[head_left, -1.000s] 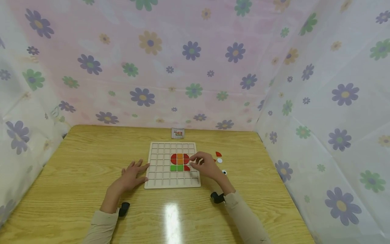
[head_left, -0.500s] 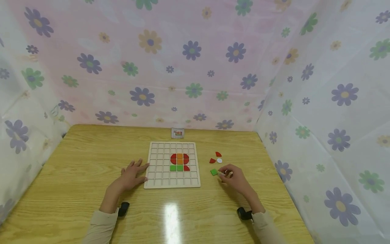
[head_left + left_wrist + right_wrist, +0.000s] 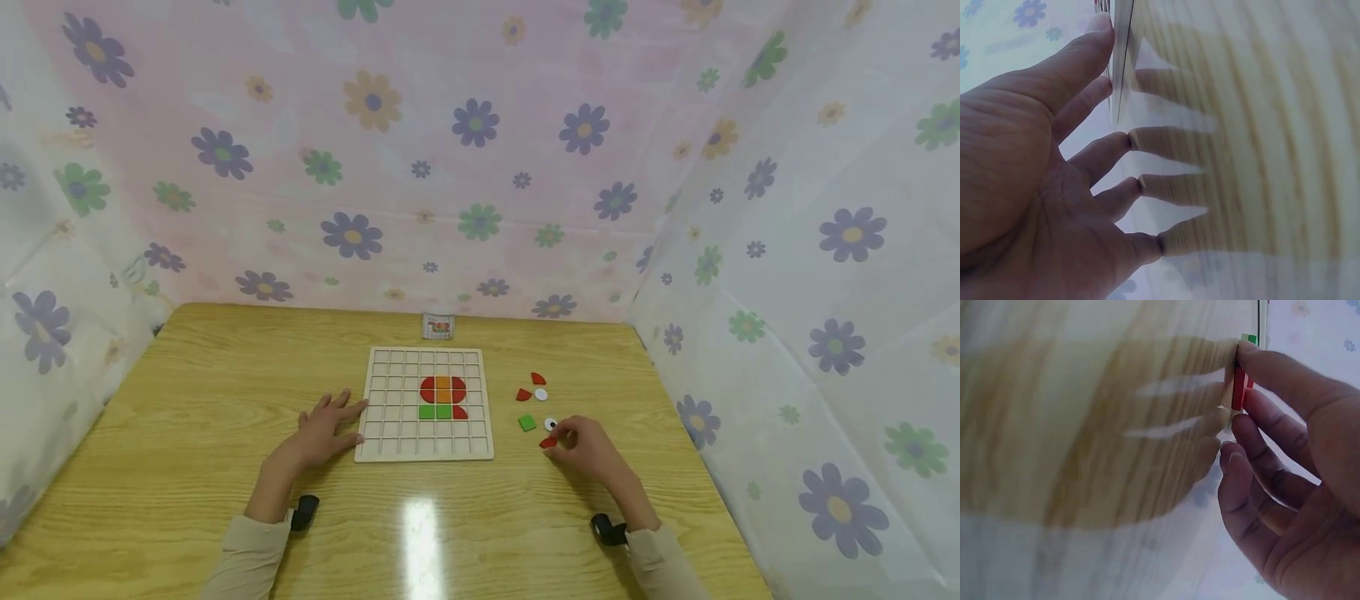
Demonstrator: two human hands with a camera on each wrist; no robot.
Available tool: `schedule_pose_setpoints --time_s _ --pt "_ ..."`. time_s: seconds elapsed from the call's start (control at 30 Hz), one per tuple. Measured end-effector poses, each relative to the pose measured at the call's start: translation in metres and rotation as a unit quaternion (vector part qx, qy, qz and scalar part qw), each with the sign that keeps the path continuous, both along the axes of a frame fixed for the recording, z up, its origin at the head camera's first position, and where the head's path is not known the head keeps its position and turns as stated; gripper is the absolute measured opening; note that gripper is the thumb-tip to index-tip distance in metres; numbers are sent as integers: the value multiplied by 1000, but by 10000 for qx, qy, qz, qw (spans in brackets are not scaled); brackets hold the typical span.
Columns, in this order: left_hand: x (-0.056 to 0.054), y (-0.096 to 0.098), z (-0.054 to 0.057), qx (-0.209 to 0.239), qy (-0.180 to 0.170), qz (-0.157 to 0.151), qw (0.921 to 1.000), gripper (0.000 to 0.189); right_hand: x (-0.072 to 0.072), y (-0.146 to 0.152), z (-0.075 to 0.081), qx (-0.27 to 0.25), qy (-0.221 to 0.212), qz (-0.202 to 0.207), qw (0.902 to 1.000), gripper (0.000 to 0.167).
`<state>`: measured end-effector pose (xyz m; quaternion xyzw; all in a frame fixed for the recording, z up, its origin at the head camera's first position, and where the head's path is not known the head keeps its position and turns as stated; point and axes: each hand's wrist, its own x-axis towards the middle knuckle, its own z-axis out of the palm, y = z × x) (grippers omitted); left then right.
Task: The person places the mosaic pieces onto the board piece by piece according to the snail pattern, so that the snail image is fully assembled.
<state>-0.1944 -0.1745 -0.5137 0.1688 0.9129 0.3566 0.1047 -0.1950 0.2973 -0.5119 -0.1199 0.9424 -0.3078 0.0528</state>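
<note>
In the head view, a light wooden grid board (image 3: 401,446) holds red, orange and green flat pieces (image 3: 443,390). My left hand (image 3: 322,433) lies spread at the board's left edge; the left wrist view shows its thumb and index fingertip against that edge and the other fingertips on the table. To the right of the board, my right hand (image 3: 588,450) pinches a red quarter-round tile (image 3: 548,443) between thumb and fingers. That red tile (image 3: 1239,389) appears edge-on, close to the tabletop, in the right wrist view.
Near the right hand lie a green square tile (image 3: 527,422), a white disc with a black dot (image 3: 551,424), a plain white disc (image 3: 541,394) and two red quarter-round tiles (image 3: 523,395). A small picture card (image 3: 438,326) sits behind the board. Flowered curtains (image 3: 480,167) surround the wooden table (image 3: 225,367).
My right hand has moved from the board's right side to the loose pieces, then slightly nearer me, and now holds a red tile. The left hand has stayed in place.
</note>
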Motion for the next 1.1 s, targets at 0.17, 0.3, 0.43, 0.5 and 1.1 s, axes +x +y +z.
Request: schedule_pose_setpoints --time_s 0.17,0.3,0.43,0.5,1.1 --pt "-1 0 -1 -35 26 8 10000 61 -2 -1 1 194 -72 407 9990 13" --pt "-1 0 -1 -71 53 10 10000 61 -2 -3 2 33 -104 530 9985 12" --pt "-1 0 0 -60 60 -7 10000 61 -2 -8 0 -462 1 626 9970 11" --pt "-1 0 -1 -47 42 -11 10000 61 -2 -12 -2 -659 107 663 9956 11" --pt "1 0 2 -46 -25 -11 10000 61 4 -61 -5 -1322 -133 1367 9817 22"
